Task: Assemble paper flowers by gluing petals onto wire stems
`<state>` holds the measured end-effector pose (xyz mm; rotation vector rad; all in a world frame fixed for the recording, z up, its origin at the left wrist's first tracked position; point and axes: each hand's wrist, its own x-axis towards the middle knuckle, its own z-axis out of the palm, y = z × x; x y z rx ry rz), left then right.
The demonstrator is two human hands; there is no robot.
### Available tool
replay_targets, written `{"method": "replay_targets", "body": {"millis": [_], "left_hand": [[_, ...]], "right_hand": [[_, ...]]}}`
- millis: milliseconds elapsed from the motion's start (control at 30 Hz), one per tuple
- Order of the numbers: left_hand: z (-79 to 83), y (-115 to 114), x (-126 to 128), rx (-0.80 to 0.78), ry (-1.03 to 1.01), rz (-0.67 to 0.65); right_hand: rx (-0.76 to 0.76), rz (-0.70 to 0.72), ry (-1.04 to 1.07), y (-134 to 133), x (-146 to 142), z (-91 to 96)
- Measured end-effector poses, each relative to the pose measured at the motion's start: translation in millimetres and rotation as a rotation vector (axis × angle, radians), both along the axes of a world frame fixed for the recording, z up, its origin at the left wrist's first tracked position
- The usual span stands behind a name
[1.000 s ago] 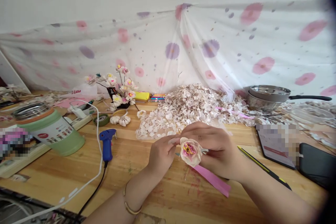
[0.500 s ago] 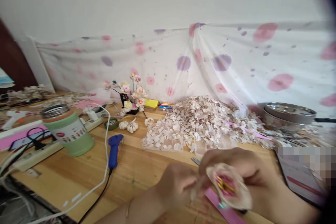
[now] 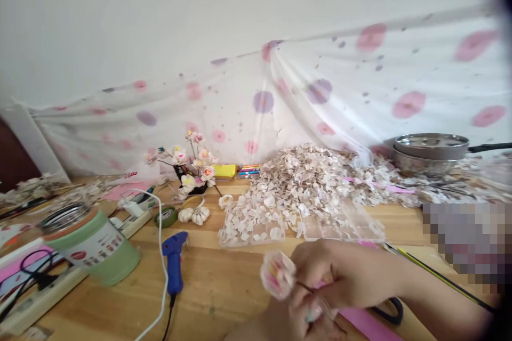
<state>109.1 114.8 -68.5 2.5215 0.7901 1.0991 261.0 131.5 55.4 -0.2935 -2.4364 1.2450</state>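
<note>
My right hand is closed, its fingers pinching the thin dark stem of a handmade flower. The flower has whitish petals with a pink and yellow centre, and its head points left, beyond my fingertips. Pressed in below, my left hand is closed near the stem; what its fingers hold is hidden. A bright pink paper strip lies under and beside my right hand. The dark handle of scissors shows below my right forearm.
A blue glue gun, white cable and green jar are to the left. Behind my hands are clear petal trays and a petal heap. Finished flowers stand at the back; a pencil and pan are right.
The flower has moved left and turned, so its stem now shows between my fingers. My hands have come closer together, and the camera view has tilted.
</note>
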Motion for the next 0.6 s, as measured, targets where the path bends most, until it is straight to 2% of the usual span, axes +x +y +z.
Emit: {"method": "replay_targets", "body": {"millis": [100, 167, 300, 400, 500, 600], "left_hand": [[7.6, 12.1, 7.0, 0.228, -0.133, -0.005], [12.4, 14.2, 11.7, 0.309, -0.191, -0.004], [14.8, 9.3, 21.0, 0.388, -0.218, -0.046], [12.5, 5.3, 25.4, 0.371, -0.218, -0.053], [9.6, 1.9, 26.4, 0.324, -0.185, -0.061], [5.8, -1.7, 27.3, 0.287, -0.134, -0.039]], "right_hand": [[0.096, -0.317, 0.017, -9.3, 4.0, -6.6], [0.125, -0.447, 0.082, -20.2, 5.2, -19.9], [0.326, -0.569, 0.240, -38.6, 10.4, -54.8], [0.444, -0.640, 0.307, -43.9, 15.4, -72.1], [0.498, -0.650, 0.322, -45.9, 17.6, -74.5], [0.529, -0.641, 0.355, -48.7, 18.2, -68.0]]}}
